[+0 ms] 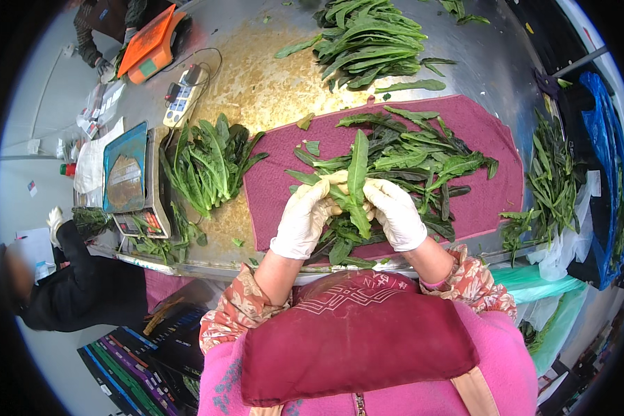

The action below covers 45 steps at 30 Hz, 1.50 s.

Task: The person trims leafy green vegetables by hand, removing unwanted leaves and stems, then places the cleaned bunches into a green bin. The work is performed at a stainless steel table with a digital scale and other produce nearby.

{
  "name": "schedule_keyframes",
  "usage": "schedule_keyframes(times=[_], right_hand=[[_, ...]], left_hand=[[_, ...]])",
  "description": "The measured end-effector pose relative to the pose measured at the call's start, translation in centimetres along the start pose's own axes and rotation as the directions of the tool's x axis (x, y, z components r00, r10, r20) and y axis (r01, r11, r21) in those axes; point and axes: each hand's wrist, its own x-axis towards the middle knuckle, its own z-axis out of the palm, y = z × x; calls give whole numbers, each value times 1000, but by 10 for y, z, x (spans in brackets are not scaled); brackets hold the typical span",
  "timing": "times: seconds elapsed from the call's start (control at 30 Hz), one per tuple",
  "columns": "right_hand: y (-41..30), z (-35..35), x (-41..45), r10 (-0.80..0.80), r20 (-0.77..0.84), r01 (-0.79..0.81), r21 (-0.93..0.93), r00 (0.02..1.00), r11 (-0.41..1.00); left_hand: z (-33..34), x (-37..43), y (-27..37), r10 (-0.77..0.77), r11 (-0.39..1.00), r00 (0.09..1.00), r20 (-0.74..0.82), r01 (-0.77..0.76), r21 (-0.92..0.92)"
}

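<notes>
Both hands wear pale gloves and meet above a maroon towel (286,208) spread on the metal table. My left hand (308,213) grips green leaves (358,171) near their middle, one standing up and others crossing it. My right hand (394,210) has its fingertips curled against the same leaves from the other side. Loose long leaves (411,156) lie in a tangle on the towel behind and beneath the hands. A bunch of leafy greens (208,164) rests to the left, partly over the towel's edge.
A large stack of leaves (372,44) lies at the back. At left stand a scale with a blue tray (126,166), a power strip (182,101) and an orange scale (148,47). More greens (548,177) lie right. A person in black (83,281) is at left; another works far left.
</notes>
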Motion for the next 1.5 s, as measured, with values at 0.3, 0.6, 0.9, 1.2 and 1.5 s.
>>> schedule_keyframes(times=[0.3,0.6,0.9,1.2,1.5], right_hand=[[-2,-11,-14,120,140,-91,-196,983,976],[4,-13,-23,74,130,-53,-157,989,986],[18,-16,-26,108,174,-120,57,979,991],[22,-18,-23,118,199,-147,139,973,979],[10,-15,-24,-331,18,313,-383,943,869]], left_hand=[[4,-6,0,55,998,997,-56,-55,-10],[3,-9,-7,57,996,997,-48,-60,-60],[-12,-16,-16,15,985,994,-106,-33,-169],[-14,-20,-15,32,991,988,-149,-51,-123],[10,-20,-15,-35,995,998,-51,40,89]])
